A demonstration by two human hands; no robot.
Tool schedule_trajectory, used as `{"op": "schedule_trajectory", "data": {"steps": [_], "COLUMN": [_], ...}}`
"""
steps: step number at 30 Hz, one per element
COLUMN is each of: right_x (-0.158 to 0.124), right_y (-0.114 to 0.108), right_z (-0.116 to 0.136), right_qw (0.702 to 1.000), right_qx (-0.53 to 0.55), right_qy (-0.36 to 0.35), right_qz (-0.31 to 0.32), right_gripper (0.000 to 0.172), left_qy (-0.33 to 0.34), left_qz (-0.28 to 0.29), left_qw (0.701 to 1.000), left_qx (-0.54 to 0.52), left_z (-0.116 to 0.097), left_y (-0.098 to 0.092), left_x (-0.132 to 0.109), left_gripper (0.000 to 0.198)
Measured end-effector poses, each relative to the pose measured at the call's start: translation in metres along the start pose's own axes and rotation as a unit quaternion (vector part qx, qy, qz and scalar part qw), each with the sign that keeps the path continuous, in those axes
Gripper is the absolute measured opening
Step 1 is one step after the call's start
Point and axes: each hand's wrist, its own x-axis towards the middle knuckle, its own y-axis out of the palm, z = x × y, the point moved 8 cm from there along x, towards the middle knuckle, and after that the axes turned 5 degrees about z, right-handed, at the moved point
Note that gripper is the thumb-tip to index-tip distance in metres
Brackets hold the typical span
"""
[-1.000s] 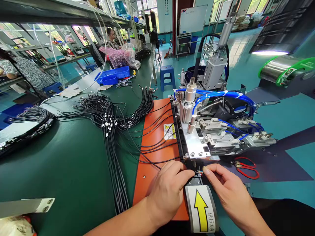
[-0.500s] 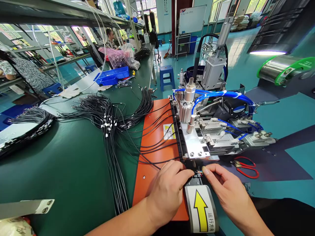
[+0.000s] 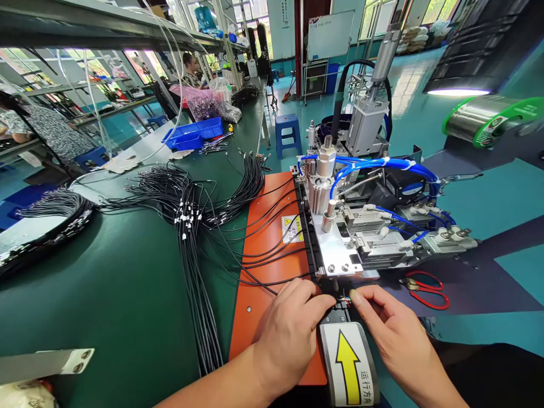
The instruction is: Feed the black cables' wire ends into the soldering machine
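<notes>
big workshop hall with a glossy teal floor [image 3: 425, 119] running off toward 1 o'clock, daylight bouncing off it. a long green bench [image 3: 106, 294] goes from 7 o'clock up to nearly 12, with a metal shelf [image 3: 85, 22] hung over it at 10. a blue plastic stool [image 3: 289, 129] sits on the floor just beside the bench's right edge, around 12. behind that there's a whiteboard [image 3: 329, 34] on a stand, next to a dark red post [image 3: 301, 34]. bright windows [image 3: 437, 8] at 1 o'clock, more window panes [image 3: 140, 56] at 10. a strip lamp [image 3: 457, 91] glows white at 2.
</notes>
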Motion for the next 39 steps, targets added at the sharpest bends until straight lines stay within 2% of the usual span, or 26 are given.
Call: {"op": "schedule_trajectory", "data": {"steps": [10,15,28,34,39], "right_x": [-0.002,-0.002,-0.002,-0.002,-0.012], "right_y": [0.000,0.002,0.002,0.000,0.007], "right_z": [-0.005,-0.007,0.000,-0.011,-0.011], "right_qw": [1.000,1.000,0.997,1.000,0.990], "right_qx": [-0.005,0.002,-0.066,0.015,0.100], "right_qy": [-0.006,-0.009,0.007,0.021,0.070], "right_qz": [-0.006,-0.012,-0.036,-0.002,0.070], "right_gripper": [0.040,0.039,0.041,0.047,0.044], "left_qy": [-0.012,-0.023,-0.005,-0.010,-0.018], "left_qz": [0.010,0.035,0.050,0.044,0.055], "left_qw": [1.000,0.998,0.993,0.994,0.996], "left_qx": [0.013,0.043,0.103,0.099,0.074], "left_z": [0.000,0.000,-0.006,-0.006,-0.004], "left_y": [0.002,0.007,0.008,0.007,0.010], "left_x": [0.000,0.000,0.001,0.001,0.002], "left_gripper": [0.022,0.020,0.022,0.023,0.021]}}
